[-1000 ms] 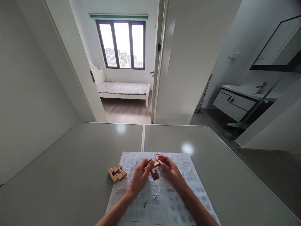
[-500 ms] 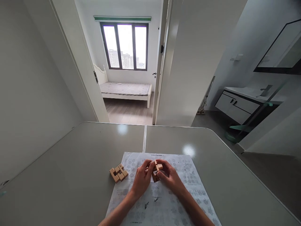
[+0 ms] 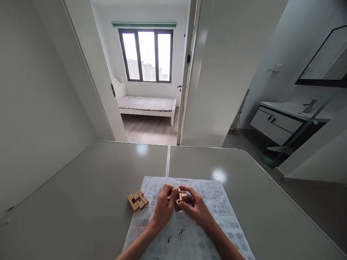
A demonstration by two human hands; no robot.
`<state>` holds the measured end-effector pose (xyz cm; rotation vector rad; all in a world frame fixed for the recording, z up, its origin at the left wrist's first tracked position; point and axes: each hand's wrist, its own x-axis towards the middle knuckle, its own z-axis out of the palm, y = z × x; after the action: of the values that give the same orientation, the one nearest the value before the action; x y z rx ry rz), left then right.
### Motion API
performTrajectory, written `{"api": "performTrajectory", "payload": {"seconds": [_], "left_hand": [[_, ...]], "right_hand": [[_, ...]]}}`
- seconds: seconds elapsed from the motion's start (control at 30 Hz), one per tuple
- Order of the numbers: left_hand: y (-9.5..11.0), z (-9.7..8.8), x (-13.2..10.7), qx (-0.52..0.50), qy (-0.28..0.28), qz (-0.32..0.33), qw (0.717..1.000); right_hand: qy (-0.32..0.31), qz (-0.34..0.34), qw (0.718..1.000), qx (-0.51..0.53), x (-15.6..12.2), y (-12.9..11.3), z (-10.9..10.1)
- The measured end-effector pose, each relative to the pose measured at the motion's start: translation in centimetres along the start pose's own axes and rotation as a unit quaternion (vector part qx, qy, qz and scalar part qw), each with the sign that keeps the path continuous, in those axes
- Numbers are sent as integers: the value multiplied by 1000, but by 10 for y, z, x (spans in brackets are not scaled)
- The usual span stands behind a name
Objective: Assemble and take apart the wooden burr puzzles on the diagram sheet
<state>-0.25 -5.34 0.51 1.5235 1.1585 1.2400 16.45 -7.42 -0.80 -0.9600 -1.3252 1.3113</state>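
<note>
Between my two hands is a small cluster of wooden puzzle pieces, partly covered by the fingers. My left hand grips its left side, fingers curled. From the right, my right hand pinches a slim upright wooden piece at the cluster's front with thumb and fingertips. Both hands are just above a printed instruction sheet with rows of small diagrams. To the left, a few notched wooden puzzle pieces lie grouped at the sheet's left edge, touched by neither hand.
The sheet lies on a grey-green table with a pale seam running down its middle. Beyond the table's far edge are a doorway with a bed, and a washbasin cabinet on the right.
The slim piece between my hands has turned more upright, and my right thumb has shifted slightly left and down. The whole view has moved a little. The loose pieces stay where they lay.
</note>
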Motion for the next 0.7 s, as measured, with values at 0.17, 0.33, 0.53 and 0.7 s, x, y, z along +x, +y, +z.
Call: {"api": "performTrajectory", "payload": {"seconds": [0.17, 0.33, 0.53, 0.7], "left_hand": [[-2, 1, -1, -7, -8, -13, 1000], [-4, 3, -2, -15, -13, 0, 1000], [-2, 2, 1, -62, -51, 12, 997], [3, -2, 7, -75, -38, 3, 996]], "right_hand": [[-15, 3, 1000, 4, 1, 2, 1], [-2, -7, 1000, -27, 1, 5, 4], [8, -38, 993, -109, -1, 1, 5], [12, -52, 990, -131, 0, 2, 5]]}}
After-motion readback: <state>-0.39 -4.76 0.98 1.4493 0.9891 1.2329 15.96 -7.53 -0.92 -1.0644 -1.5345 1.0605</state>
